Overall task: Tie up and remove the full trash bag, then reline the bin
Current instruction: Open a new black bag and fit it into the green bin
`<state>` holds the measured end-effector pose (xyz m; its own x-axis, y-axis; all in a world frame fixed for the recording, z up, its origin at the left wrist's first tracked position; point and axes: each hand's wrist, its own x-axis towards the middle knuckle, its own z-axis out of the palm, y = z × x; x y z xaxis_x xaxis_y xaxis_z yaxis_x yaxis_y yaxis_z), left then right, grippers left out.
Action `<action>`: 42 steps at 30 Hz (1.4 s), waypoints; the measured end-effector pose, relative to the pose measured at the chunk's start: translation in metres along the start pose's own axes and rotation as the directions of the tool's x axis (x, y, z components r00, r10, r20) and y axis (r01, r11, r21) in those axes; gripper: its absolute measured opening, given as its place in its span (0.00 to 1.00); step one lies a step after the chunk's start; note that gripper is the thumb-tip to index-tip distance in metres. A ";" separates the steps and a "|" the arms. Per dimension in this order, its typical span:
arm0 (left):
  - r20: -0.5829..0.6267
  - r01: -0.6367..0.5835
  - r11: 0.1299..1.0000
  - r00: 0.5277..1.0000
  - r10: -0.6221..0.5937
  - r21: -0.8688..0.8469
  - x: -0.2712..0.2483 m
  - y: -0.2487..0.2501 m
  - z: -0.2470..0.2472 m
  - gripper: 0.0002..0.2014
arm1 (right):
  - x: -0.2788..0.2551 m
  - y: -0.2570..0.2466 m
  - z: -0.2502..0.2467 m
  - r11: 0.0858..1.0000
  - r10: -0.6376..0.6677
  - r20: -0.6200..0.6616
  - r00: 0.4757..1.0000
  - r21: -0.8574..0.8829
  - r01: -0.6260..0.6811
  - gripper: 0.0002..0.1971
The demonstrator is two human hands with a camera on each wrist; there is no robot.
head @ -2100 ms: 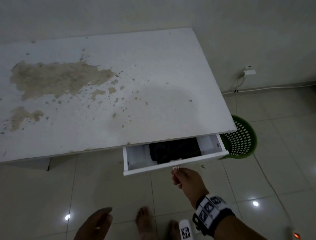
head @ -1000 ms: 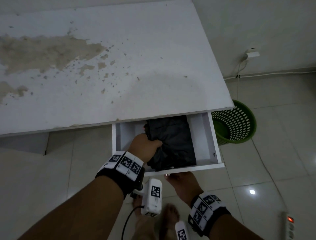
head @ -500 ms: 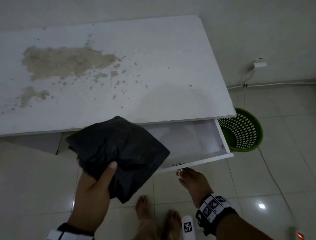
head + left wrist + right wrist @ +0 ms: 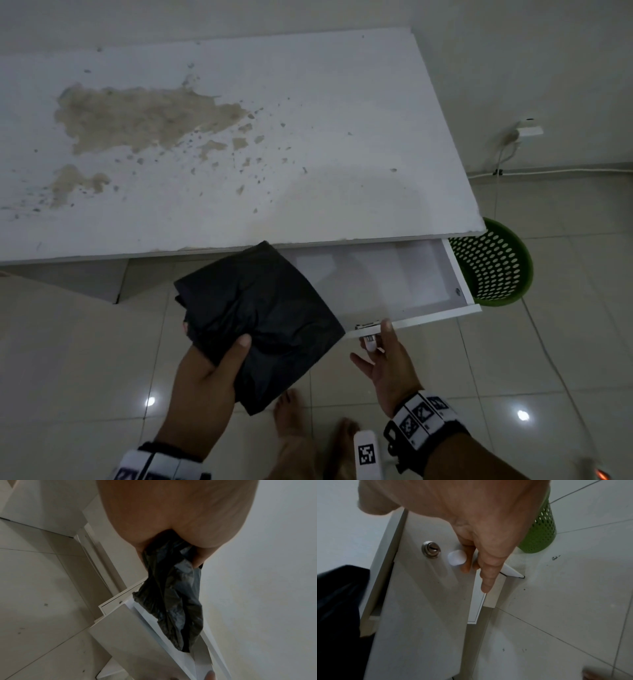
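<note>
So the left hand (image 4: 202,373) has the folded black trash bag (image 4: 260,318) clamped between thumb on top and fingers underneath, holding it up in the air just in front of the bench's (image 4: 239,144) front edge, partly covering the left end of the open drawer (image 4: 394,281). From the left wrist view the bag (image 4: 173,601) hangs crumpled out of the hand (image 4: 180,513), right over the drawer. The right hand (image 4: 390,363) is loose, fingers spread and pretty much straight, fingertips resting at the drawer's front panel next to the little white knob (image 4: 456,558) and the metal lock (image 4: 430,549); it isn't gripping anything. The drawer sticks out from under the bench near its front right corner. The green perforated bin (image 4: 496,267) sits on the tiled floor (image 4: 565,342) just past that corner, right beside the drawer's right side, no liner visible in it. Bare feet (image 4: 291,414) show on the floor below the hands, and the bench top has a big patch of peeled, brownish surface (image 4: 137,120) toward the left.
</note>
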<state>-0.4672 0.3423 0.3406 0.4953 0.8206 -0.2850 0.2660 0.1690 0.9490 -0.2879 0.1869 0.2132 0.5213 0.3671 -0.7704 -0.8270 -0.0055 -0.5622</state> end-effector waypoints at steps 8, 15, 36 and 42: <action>0.008 0.015 0.999 1.000 -0.015 -0.032 -0.003 -0.002 -0.007 0.18 | 0.001 -0.003 0.014 0.986 -0.031 -0.086 0.996 0.159 0.044 0.09; 0.013 0.027 0.997 1.000 -0.026 -0.066 -0.007 -0.002 -0.012 0.19 | -0.008 0.002 0.021 0.962 -0.051 -0.011 0.999 0.270 0.052 0.13; -0.008 -0.082 0.980 0.997 0.082 -0.181 0.040 0.036 -0.029 0.16 | 0.029 -0.048 0.114 0.962 -0.046 0.007 0.999 0.271 0.042 0.12; 0.029 -0.022 0.974 0.999 0.029 -0.224 0.060 0.036 -0.032 0.16 | 0.051 -0.063 0.125 0.951 -0.081 -0.007 0.997 0.300 0.080 0.26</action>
<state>-0.4541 0.4152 0.3614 0.5267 0.8091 -0.2607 0.0629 0.2688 0.9611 -0.2356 0.3226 0.2467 0.5883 0.3600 -0.7240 -0.8078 0.3028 -0.5058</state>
